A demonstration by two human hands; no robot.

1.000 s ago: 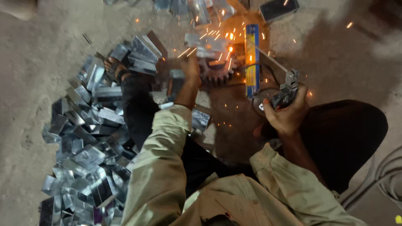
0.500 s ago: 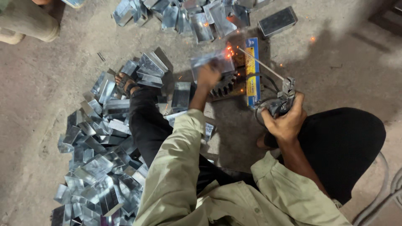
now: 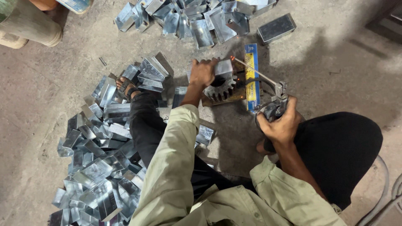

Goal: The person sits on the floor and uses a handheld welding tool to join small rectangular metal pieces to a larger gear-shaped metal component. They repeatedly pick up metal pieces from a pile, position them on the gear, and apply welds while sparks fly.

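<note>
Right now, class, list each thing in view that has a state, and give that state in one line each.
left hand: pressed on the metal box, holding it down
metal box: resting on the gear wheel
gear wheel: lying flat
right hand: shut on the electrode holder
electrode holder: clamped on the rod
rod: tip glowing at the box

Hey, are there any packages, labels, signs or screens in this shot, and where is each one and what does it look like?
Long flat box: lies on the floor just right of the gear wheel, between the left hand and the right hand; narrow rectangle, blue with a yellow band and small print.
Printed container: top left corner, mostly cut off; pale with blue marks.
No signs or screens in view.
</note>
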